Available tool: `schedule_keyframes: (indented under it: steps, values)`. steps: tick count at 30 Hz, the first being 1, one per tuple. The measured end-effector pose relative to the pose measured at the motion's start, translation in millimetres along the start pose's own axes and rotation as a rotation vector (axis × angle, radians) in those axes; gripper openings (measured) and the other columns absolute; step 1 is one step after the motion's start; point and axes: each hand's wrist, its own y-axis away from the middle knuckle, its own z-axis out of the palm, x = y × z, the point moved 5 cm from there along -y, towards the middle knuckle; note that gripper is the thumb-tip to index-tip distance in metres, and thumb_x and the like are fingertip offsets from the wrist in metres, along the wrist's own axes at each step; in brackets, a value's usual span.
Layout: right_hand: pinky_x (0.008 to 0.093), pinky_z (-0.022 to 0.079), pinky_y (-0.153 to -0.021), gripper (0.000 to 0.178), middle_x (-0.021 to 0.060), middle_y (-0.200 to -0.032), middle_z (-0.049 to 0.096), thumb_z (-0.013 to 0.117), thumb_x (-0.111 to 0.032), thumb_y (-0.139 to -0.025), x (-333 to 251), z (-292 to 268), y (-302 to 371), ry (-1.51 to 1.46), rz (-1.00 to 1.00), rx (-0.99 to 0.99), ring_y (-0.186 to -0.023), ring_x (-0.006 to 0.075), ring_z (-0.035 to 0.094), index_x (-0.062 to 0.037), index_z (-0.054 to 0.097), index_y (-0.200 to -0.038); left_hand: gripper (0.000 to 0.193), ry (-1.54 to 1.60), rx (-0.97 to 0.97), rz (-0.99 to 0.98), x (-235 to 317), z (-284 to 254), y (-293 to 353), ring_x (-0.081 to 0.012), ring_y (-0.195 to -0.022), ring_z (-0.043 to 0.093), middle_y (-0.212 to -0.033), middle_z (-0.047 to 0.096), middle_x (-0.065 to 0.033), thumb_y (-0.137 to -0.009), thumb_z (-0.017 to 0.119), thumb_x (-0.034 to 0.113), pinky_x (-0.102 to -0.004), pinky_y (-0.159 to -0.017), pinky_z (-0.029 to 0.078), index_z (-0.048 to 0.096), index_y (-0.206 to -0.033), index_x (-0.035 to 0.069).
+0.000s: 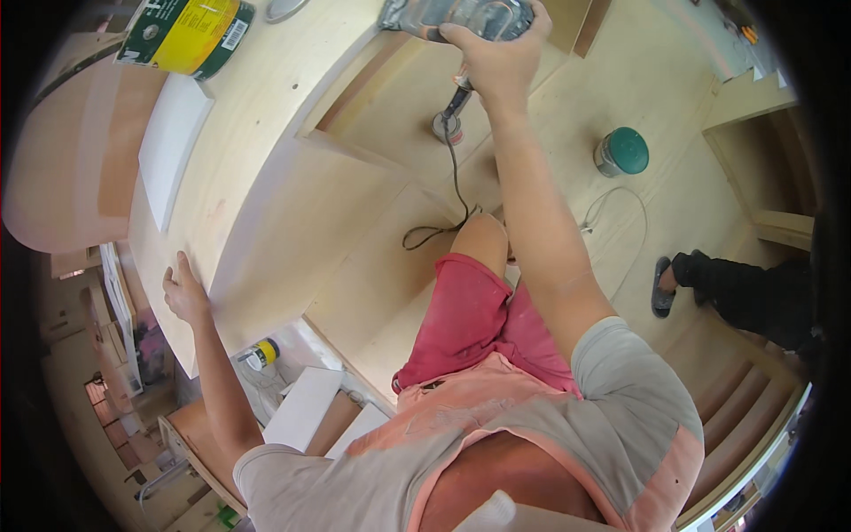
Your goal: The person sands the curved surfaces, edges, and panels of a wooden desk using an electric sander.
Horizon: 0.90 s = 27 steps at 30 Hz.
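Observation:
My right hand (503, 60) is wrapped round a dusty grey power sander (456, 16) at the top of the view; the upper edge cuts part of it off. From the sander a dark cord (458, 177) hangs down and loops beside my knee. The sander is at the far end of a pale wooden panel (235, 160) with a curved edge; whether it touches the wood I cannot tell. My left hand (186, 294) rests on the near left part of this panel, its fingers apart and nothing in them.
A green and yellow can (191, 35) stands on the panel, near a white board (175, 146). On the lower wooden floor are a green-lidded can (623, 152) and a small tin (448, 129). At right, another person's leg and slippered foot (662, 288) show beside a thin cable (645, 222).

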Motion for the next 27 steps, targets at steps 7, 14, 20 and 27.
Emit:
schedule_keyframes:
  steps: [7, 14, 20, 27]
  values:
    - [0.0397, 0.044, -0.085, 0.073, 0.0183, -0.109, 0.048, 0.08, -0.018, -0.062, -8, 14, 80, 0.303, -0.265, -0.232, -0.099, 0.0297, 0.052, -0.0009, 0.042, -0.122, 0.078, -0.013, 0.024, 0.069, -9, 8, -7, -0.0398, -0.116, 0.05, -0.122, 0.054, -0.0274, -0.083, 0.055, 0.06, -0.0451, -0.099, 0.039, 0.054, -0.123, -0.006]
    - [0.0404, 0.046, -0.084, 0.073, 0.0198, -0.111, 0.044, 0.077, -0.009, -0.06, -19, 8, 82, 0.26, -0.398, -0.303, -0.1, 0.0357, 0.051, -0.0028, 0.043, -0.124, 0.076, 0.015, 0.019, 0.053, -13, 11, -2, -0.0397, -0.114, 0.051, -0.121, 0.053, -0.028, -0.084, 0.054, 0.059, -0.0459, -0.098, 0.04, 0.053, -0.124, -0.006]
    - [0.0365, 0.047, -0.087, 0.088, 0.0131, -0.11, 0.053, 0.088, -0.019, -0.055, 8, -20, -5, 0.166, 0.152, -0.127, -0.098, 0.0226, 0.055, 0.0003, 0.039, -0.125, 0.076, 0.019, -0.014, 0.01, -30, 9, -8, -0.0403, -0.11, 0.052, -0.118, 0.055, -0.0273, -0.084, 0.055, 0.059, -0.0472, -0.095, 0.041, 0.053, -0.122, -0.007]
    - [0.0375, 0.053, -0.076, 0.078, 0.0137, -0.104, 0.055, 0.078, -0.007, -0.062, 37, -41, -107, 0.038, 0.527, 0.027, -0.09, 0.0248, 0.059, -0.0036, 0.036, -0.127, 0.075, -0.167, 0.014, 0.002, -28, 9, -1, -0.0403, -0.108, 0.053, -0.116, 0.057, -0.0252, -0.083, 0.056, 0.061, -0.0496, -0.094, 0.042, 0.056, -0.119, -0.005]
